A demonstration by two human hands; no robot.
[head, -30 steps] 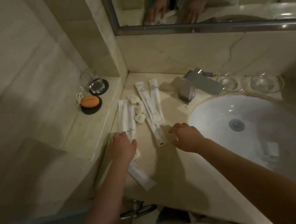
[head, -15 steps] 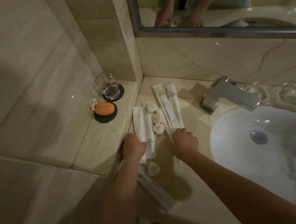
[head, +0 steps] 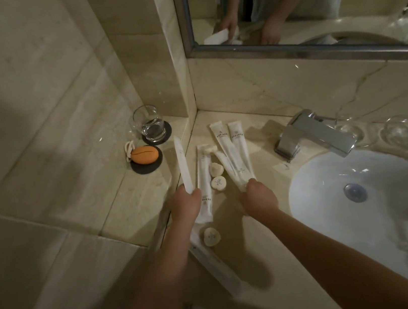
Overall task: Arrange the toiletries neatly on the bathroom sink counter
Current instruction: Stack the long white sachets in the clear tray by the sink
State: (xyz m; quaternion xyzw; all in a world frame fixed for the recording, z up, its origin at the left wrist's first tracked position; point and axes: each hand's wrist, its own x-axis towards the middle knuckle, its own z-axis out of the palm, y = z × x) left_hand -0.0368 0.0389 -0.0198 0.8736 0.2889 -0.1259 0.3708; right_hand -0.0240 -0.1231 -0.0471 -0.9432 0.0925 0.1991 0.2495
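Lifted off the counter (head: 242, 259) since a moment ago, one slim packet (head: 183, 165) now stands tilted in my left hand (head: 187, 207), which grasps its lower end; its tip leans toward the glass (head: 149, 125). Just right of that grip a flat packet (head: 204, 178) lies on the marble, with round discs (head: 219, 182) beside it. My right hand (head: 258, 197) curls over the lower ends of the slanted packets (head: 228, 150); whether it is pinching or only pressing, I cannot tell. Farther right of that hand sit the faucet (head: 314, 135) and basin (head: 386, 180). Beyond the left grip, an orange soap (head: 144, 154) rests on a dark coaster (head: 147, 166).
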